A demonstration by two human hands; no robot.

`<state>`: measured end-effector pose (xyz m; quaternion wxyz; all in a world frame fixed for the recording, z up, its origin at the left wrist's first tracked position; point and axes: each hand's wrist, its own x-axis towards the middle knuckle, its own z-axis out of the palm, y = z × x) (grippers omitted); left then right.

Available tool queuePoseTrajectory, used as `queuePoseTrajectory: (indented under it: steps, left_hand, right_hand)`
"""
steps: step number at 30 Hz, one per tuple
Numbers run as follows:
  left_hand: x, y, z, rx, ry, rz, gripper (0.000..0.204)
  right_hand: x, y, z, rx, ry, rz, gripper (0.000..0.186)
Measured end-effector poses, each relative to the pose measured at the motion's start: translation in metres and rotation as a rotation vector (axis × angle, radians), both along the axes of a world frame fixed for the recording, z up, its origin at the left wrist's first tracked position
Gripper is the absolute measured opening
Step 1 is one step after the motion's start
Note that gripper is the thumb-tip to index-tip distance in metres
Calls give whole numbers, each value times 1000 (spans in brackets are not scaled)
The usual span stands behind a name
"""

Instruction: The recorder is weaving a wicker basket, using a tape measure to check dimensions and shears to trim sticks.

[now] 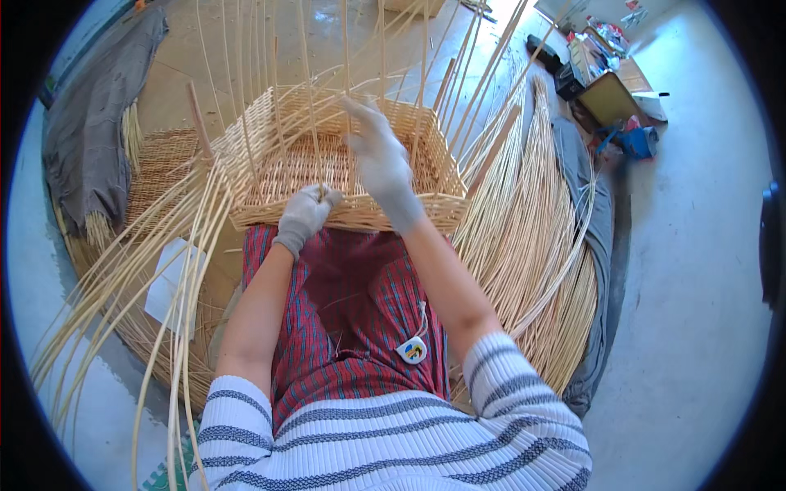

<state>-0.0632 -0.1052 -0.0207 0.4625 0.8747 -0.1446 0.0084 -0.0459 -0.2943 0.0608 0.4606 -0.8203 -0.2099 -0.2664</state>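
Note:
A shallow, straight-sided wicker basket (426, 209) rests at my knees, with upright willow rods (383, 49) rising from its walls. At the near rim, my left hand (304, 217) in a pale work glove is closed, pinching the foot of a willow rod (314, 123). My right hand (381, 159), also gloved, is raised over the basket's inside. Its fingers are stretched and apart from the thumb, close to another upright rod (345, 49); slight blur hides whether they touch it.
Long loose rods (192, 237) fan out from the basket's left corner. A large bundle of willow (532, 270) lies at my right beside grey cloth (602, 327). Left are a dark cloth (102, 106) and a woven panel (164, 168). Boxes (610, 102) stand far right. A round white tape measure (412, 350) lies on my lap.

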Motion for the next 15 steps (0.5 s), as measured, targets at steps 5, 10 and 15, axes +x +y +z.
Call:
queuePoseTrajectory:
  steps: [5,10,15]
  left_hand:
    - [-10,-5,1,37,427,137,43]
    - [-11,-5,-14,67,313,112,43]
    - [-12,2,-33,57,153,106,41]
  right_hand:
    - [57,15,-1,-95,225,-21,94]
    - [43,-12,5,427,423,318,79]
    - [45,-12,59,-150,386,382,51]
